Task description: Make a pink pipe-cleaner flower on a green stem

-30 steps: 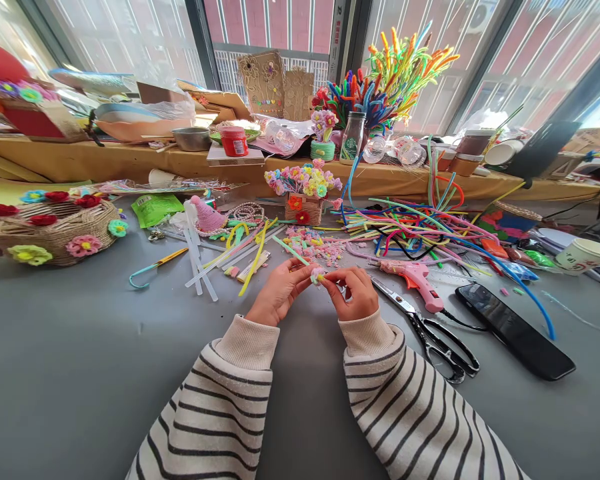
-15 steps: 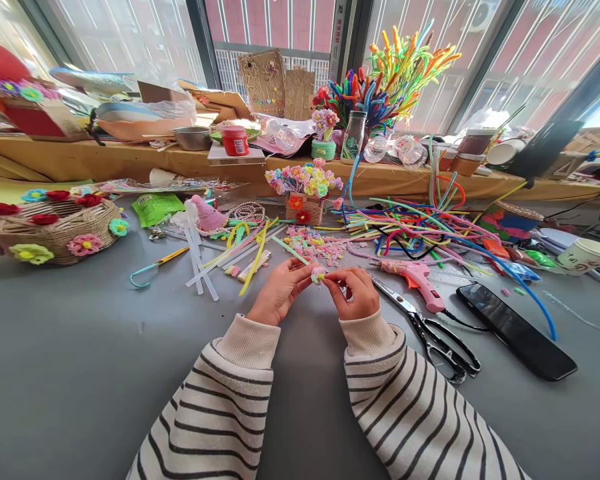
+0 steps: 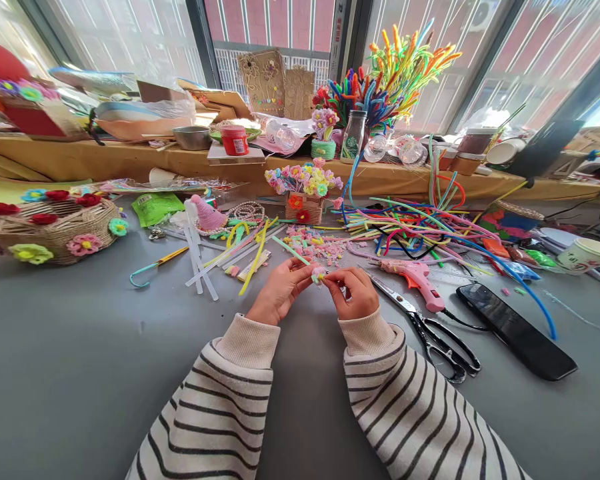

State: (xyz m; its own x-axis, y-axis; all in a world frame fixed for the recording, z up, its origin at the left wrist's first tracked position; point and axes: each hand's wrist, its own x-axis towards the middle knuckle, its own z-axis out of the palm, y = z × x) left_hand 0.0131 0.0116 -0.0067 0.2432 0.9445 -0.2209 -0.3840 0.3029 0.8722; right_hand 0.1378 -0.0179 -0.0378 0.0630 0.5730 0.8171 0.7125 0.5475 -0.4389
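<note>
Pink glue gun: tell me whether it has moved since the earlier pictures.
No, in no direction that I can see: the glue gun lies in the same place on the table, beside the scissors.

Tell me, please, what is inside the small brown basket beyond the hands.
Pastel flowers rise from the small brown basket. The basket covers their lower ends and its bottom, so I cannot tell what else is inside.
</note>
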